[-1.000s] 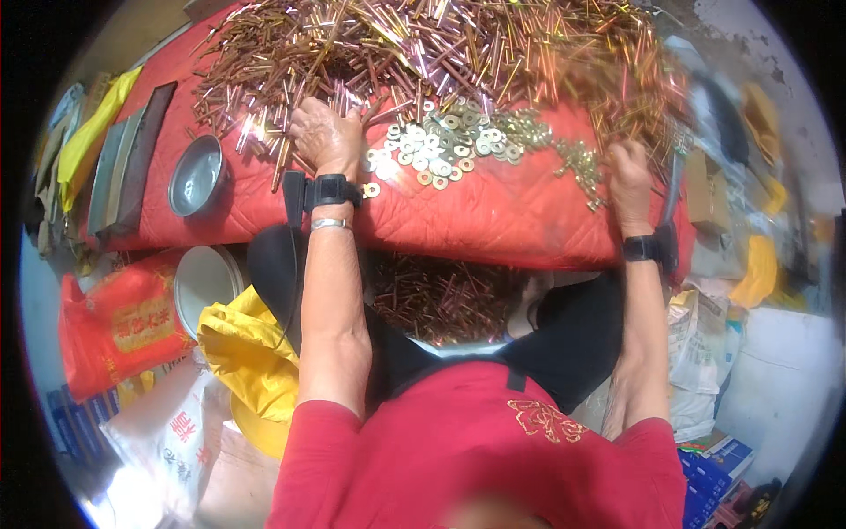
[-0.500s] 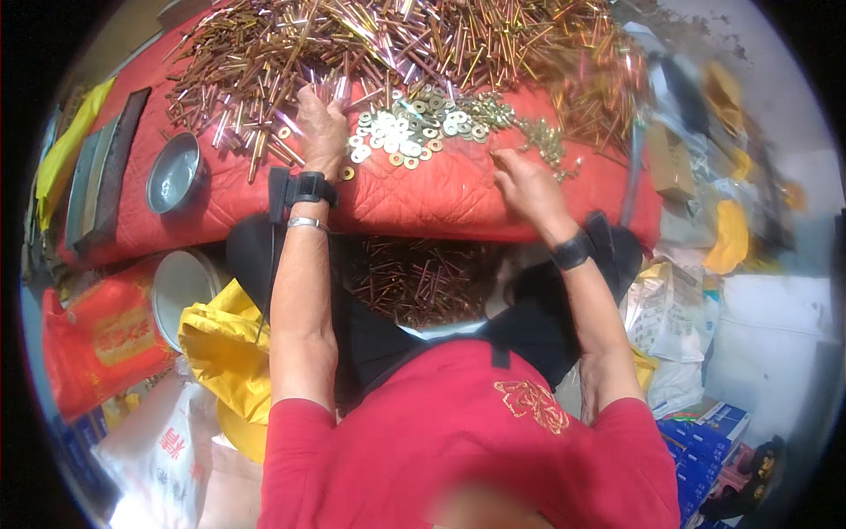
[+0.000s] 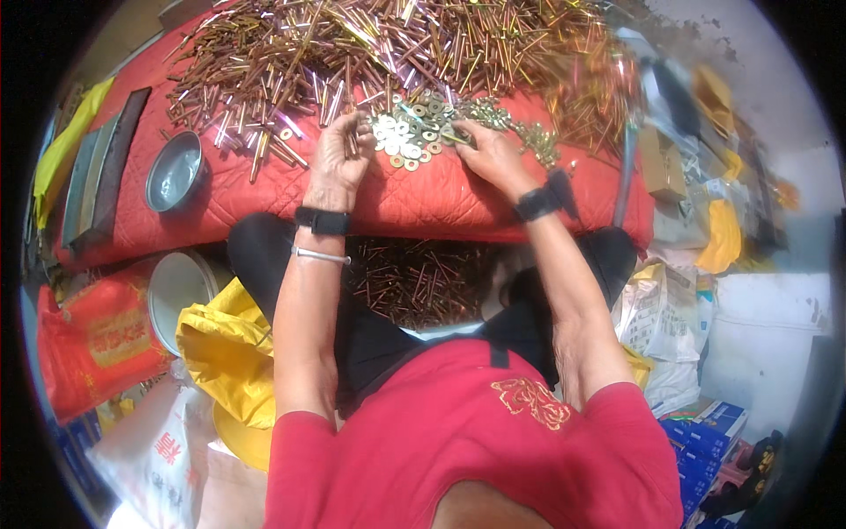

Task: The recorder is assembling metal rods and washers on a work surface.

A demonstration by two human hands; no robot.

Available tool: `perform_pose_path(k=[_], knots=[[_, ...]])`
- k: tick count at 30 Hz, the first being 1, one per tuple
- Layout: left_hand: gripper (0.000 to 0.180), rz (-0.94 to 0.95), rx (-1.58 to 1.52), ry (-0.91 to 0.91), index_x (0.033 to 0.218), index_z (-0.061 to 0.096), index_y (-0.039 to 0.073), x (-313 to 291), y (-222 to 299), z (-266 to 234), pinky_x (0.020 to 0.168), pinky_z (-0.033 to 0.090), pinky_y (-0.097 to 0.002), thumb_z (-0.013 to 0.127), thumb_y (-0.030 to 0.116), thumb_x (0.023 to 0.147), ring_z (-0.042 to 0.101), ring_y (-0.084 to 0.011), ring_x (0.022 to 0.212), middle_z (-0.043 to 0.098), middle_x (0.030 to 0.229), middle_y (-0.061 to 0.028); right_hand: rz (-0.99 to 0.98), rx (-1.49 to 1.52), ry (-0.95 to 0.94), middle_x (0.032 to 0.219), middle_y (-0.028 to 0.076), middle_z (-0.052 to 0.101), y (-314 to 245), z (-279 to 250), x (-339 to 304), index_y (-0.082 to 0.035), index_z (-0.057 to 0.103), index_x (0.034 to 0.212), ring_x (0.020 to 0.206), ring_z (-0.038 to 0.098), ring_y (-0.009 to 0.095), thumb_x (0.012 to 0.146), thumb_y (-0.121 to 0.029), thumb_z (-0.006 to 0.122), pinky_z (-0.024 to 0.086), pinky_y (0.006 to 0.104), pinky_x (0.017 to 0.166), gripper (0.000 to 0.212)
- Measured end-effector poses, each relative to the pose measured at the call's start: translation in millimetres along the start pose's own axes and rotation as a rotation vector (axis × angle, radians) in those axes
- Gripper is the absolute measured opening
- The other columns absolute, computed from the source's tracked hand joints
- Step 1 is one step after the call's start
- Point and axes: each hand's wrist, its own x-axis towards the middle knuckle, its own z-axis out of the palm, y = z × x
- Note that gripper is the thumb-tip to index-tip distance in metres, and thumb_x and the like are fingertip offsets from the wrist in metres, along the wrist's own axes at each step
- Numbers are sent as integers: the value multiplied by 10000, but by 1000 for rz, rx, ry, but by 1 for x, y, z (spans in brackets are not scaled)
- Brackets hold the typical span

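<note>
The red quilted cloth [image 3: 414, 198] filled the top of the view, and across its far side sprawled the big heap of long copper-coloured bolts [image 3: 379, 48], rods pointing every way. A second, smaller pile of bolts [image 3: 414, 278] sat lower down, in the person's lap below the cloth's edge. Off to the left, a round metal bowl [image 3: 174, 170] rested on the cloth, well apart from the action. Centre stage was the patch of pale washers [image 3: 407, 134], spread flat just in front of the heap. The left hand [image 3: 339, 159] was curled over the heap's near edge with fingers bent, apparently pinching a bolt, though the grip itself was hidden. The right hand [image 3: 489, 152] was at the washers' right edge, fingertips drawn narrow; whether they held a washer could not be told. It looked like the pairing step: one bolt, one washer. The next move would call for lining up the washer's hole with the bolt's tip, steadily, both hands close together.
</note>
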Motion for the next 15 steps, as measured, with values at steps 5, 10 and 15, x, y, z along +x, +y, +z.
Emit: perform_pose_path(k=[5,10,15], knots=[[105,87,100,197,949,622,-3,-17,-22,-4,568,501,-260,610,74,880,589,-152,704,615,783,-84,51,58,-169,874,159,676,-20,-26,-37,-103,664,1009,822,653,313,838,-223,570,496,390,721,229],[151,76,242,84,975,655,42,-23,-37,-2,617,518,-282,657,151,871,599,-112,697,640,771,-13,-23,-56,-7,836,159,625,-10,-42,-51,-43,660,932,787,619,307,838,-209,619,478,390,692,195],[189,157,322,-24,1000,653,35,-20,-37,-15,565,492,-246,650,184,883,582,-117,617,614,738,-6,-58,-63,41,793,149,611,-28,-28,-44,-61,658,906,777,615,327,835,-178,607,484,414,691,146]])
